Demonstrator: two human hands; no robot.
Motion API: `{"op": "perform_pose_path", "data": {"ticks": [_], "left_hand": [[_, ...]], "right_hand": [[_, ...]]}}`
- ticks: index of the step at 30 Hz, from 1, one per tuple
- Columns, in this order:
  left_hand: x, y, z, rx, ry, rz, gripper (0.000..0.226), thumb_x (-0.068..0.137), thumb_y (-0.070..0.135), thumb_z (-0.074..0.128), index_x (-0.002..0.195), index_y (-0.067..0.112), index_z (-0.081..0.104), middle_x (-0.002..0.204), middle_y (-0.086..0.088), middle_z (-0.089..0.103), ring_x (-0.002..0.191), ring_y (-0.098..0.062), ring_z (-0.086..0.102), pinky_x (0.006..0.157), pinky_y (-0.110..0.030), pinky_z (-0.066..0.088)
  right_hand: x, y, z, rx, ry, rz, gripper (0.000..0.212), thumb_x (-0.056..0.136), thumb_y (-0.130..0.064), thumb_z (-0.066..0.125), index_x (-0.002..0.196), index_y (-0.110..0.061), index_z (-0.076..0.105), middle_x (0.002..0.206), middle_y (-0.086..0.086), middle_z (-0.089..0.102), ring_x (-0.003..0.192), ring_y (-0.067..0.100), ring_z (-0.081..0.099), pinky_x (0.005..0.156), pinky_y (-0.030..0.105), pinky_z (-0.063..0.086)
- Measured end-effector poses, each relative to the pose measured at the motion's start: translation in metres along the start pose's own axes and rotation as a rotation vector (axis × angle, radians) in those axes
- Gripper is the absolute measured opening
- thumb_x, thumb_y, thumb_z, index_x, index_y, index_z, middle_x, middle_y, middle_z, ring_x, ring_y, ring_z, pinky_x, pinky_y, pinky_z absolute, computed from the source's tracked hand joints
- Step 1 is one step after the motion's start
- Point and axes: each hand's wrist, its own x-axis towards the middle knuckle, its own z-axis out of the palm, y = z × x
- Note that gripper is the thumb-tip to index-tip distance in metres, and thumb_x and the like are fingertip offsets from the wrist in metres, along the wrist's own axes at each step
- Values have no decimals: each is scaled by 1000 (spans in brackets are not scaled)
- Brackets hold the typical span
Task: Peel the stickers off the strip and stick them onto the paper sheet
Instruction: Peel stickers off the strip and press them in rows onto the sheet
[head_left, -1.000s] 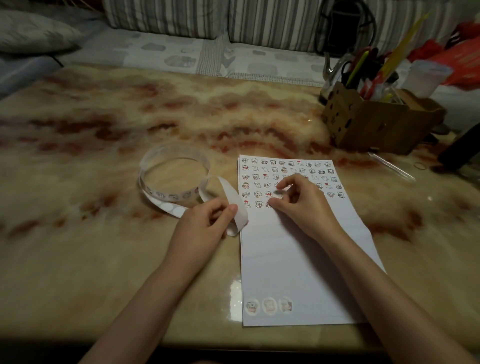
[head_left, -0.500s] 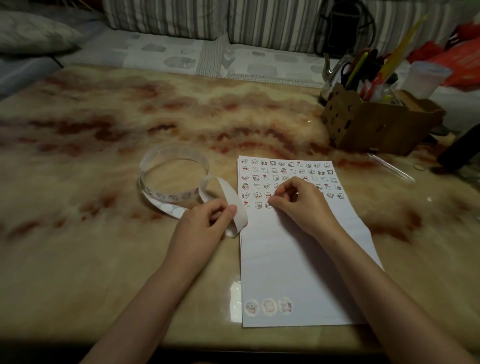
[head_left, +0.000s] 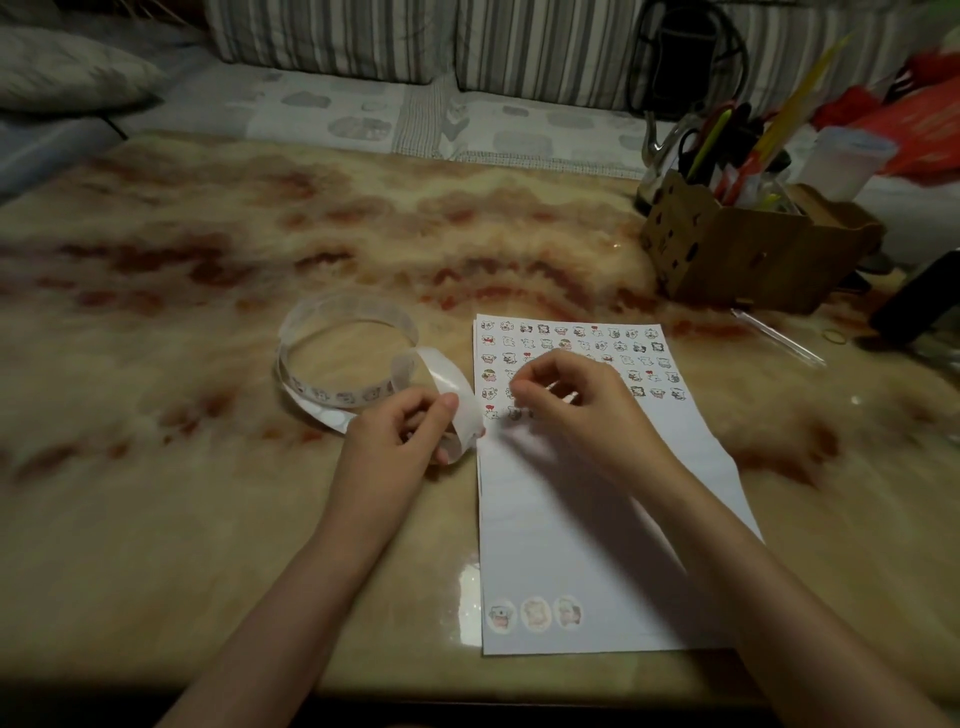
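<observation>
The marbled table carries everything. On it, right in front of you, the paper sheet lies flat, its far part filled with rows of small stickers. It is thin and light and will likely slide on the glossy top, so keep a wrist on it.

At the far right stands a brown box of pens, with a loose pen near it. Both are well apart from your work, and nothing blocks the sheet.

The strip lies coiled just left of the sheet. It looks limp and springy and is best taken at its loose end.

Your left hand pinches that end, thumb on top. Your right hand has its fingers curled, tips low over the last row. Blur hides whether they hold a sticker. Stickers are flimsy and tacky, so lift each by one edge.
</observation>
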Motion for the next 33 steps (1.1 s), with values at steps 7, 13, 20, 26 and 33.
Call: {"op": "perform_pose_path", "data": {"ticks": [7,13,20,26,33], "left_hand": [[4,1,-3,-113,38,22,23,93,21,55,82,5,67,59,-10,63,55,-7,56,62,-17,44],[5,2,-3,-143,81,44,19,93,19,55,80,9,65,56,9,59,54,2,52,55,-12,39],[5,2,-2,-164,80,29,23,92,21,56,76,6,65,60,-2,60,50,1,49,51,-11,37],[4,2,-2,-115,39,54,13,89,11,61,79,6,68,60,9,61,56,2,54,59,-9,39],[2,6,-2,-110,16,55,14,89,12,62,77,12,68,60,14,63,59,2,56,61,-7,40]], "right_hand": [[-8,-10,20,234,-131,-19,20,74,-10,79,88,-18,67,72,-12,68,74,2,63,70,25,45],[-8,-15,27,353,-115,34,22,75,-4,77,89,-15,64,70,1,68,62,12,61,56,33,47],[-8,-18,29,352,-2,-39,20,78,-4,75,85,-18,62,70,-1,65,65,8,59,53,23,40],[-10,-15,30,205,1,-117,11,81,-10,73,83,-20,70,77,-3,71,70,8,60,59,19,39],[-12,-15,28,157,22,-151,13,81,-7,72,80,-21,72,75,-5,72,68,3,60,57,14,38]]}}
